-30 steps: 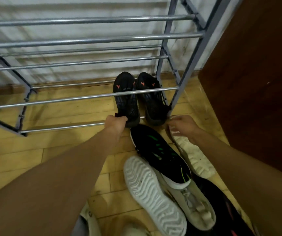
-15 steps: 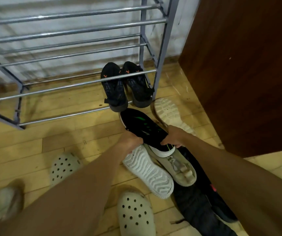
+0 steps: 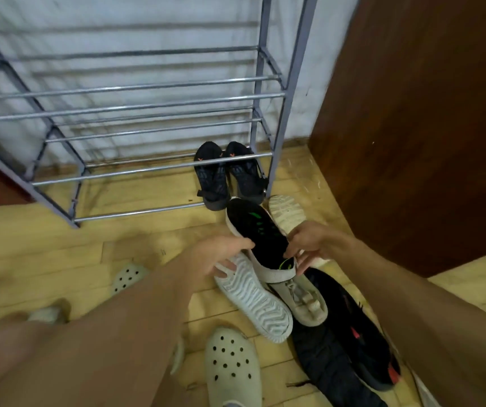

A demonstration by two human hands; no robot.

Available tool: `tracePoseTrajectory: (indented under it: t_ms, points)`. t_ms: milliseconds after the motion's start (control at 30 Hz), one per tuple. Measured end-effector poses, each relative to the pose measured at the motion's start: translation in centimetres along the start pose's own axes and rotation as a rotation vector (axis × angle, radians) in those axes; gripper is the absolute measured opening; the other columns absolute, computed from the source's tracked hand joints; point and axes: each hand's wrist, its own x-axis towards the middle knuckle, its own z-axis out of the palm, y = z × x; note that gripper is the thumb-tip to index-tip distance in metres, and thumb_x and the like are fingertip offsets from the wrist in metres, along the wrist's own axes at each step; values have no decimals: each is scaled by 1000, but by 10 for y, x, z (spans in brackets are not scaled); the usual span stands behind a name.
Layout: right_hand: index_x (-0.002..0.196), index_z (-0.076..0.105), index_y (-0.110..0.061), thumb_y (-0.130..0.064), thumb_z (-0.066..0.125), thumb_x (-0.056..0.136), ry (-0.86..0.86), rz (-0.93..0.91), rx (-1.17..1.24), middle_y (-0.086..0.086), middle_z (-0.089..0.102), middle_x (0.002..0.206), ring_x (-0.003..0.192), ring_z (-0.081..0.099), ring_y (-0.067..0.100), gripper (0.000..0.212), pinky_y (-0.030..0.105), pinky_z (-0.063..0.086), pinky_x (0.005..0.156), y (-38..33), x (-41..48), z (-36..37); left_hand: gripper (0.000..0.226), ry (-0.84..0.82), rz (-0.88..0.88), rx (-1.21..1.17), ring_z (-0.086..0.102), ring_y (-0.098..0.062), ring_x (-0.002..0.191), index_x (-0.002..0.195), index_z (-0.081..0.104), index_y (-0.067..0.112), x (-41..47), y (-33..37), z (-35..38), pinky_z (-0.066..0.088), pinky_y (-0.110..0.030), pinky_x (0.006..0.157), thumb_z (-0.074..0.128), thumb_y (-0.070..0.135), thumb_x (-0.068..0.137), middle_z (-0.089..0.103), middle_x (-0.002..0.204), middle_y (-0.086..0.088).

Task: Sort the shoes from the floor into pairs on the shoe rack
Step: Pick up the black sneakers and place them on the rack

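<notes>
Black, with green marks and a pale sole rim, a sneaker (image 3: 257,233) is lying on top of the pile on the wooden floor (image 3: 59,254), and both hands are closing in on its near end. The left hand (image 3: 216,255) is reaching in from the left, thumb lying against the sneaker's rim and fingers (image 3: 225,267) spread loosely below it, resting on the ribbed sole of an upturned white shoe (image 3: 253,301). The right hand (image 3: 309,240) is coming in from the other side with its fingers (image 3: 293,254) spread and curled down, the tips touching the sneaker's heel edge. Neither hand is clamping it yet; both are sitting loose around the shoe.

Just beyond the fingertips, a pair of black shoes (image 3: 227,174) is standing side by side on the lowest bars of the metal shoe rack (image 3: 153,171), at its right end, toes pointing away. Beside the right hand's knuckles another pale upturned shoe (image 3: 284,211) is lying near the rack's post. Below the palms, a grey-white laced shoe (image 3: 303,301) is sitting partly under the sneaker, and further back toward the wrists dark shoes with red accents (image 3: 353,348) are lying together. Pale perforated clogs are resting apart, one (image 3: 233,368) under the left forearm and one (image 3: 127,276) left of it.
</notes>
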Motion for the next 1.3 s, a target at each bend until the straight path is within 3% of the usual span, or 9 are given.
tracePoseTrajectory:
  t_ms: [133, 300, 367, 467, 600, 767, 967, 1100, 1300]
  points:
    - [115, 53, 2, 15, 63, 78, 27, -175, 18, 30, 62, 113, 86, 66, 40, 40, 50, 59, 69, -21, -63, -5, 60, 68, 90, 12, 64, -25, 93, 134, 48, 15, -56, 15, -8, 52, -34, 69, 61, 47, 85, 53, 131, -10]
    - [104, 55, -11, 15, 65, 76, 90, -464, 16, 18, 66, 101, 66, 66, 26, 39, 39, 59, 57, -71, -147, 2, 20, 244, 306, -209, 61, -18, 67, 94, 63, 5, -141, 31, -33, 54, -27, 60, 68, 23, 86, 63, 81, -8]
    - [95, 59, -13, 14, 67, 76, 136, -574, 35, 11, 69, 92, 64, 66, 21, 34, 34, 59, 53, -93, -179, 11, 12, 326, 412, -228, 58, -19, 67, 86, 63, 6, -180, 35, -51, 51, -26, 53, 67, 17, 86, 61, 78, -8]
    - [94, 63, -12, 5, 72, 76, 199, -709, 38, 5, 71, 90, 75, 68, 20, 26, 38, 60, 68, -129, -224, 34, 10, 447, 537, -258, 57, -19, 65, 78, 60, 8, -238, 37, -80, 51, -28, 58, 66, 12, 86, 61, 76, -7]
    - [85, 68, -15, -19, 77, 77, 214, -839, -68, 6, 75, 87, 71, 69, 16, 13, 33, 61, 65, -171, -278, 70, 7, 585, 643, -274, 56, -17, 59, 84, 62, 5, -299, 25, -120, 52, -26, 54, 66, 10, 85, 61, 73, -7]
    - [104, 70, -3, -21, 74, 79, 216, -870, -293, 15, 74, 95, 68, 67, 21, 31, 31, 59, 66, -216, -319, 133, 7, 706, 668, -331, 56, -11, 55, 79, 64, 11, -352, -24, -168, 49, -19, 44, 70, 13, 82, 62, 69, -3]
    - [104, 66, 5, -9, 74, 79, 94, -830, -329, 20, 71, 99, 71, 69, 29, 30, 35, 61, 69, -248, -314, 232, 14, 763, 581, -515, 57, -20, 68, 90, 67, 6, -361, -119, -214, 54, -34, 71, 72, 16, 82, 64, 85, -12]
    - [99, 65, 5, -3, 75, 76, 28, -759, -357, 19, 69, 86, 64, 67, 30, 27, 38, 59, 64, -252, -286, 297, 19, 733, 483, -553, 60, -17, 66, 99, 69, 8, -345, -184, -231, 54, -29, 61, 67, 22, 86, 66, 86, -8]
    - [101, 64, 2, 1, 76, 75, -101, -607, -250, 16, 69, 102, 96, 68, 37, 29, 48, 57, 83, -236, -225, 377, 26, 719, 391, -625, 59, -25, 86, 107, 66, 8, -313, -265, -244, 49, -34, 80, 62, 28, 90, 66, 101, -10]
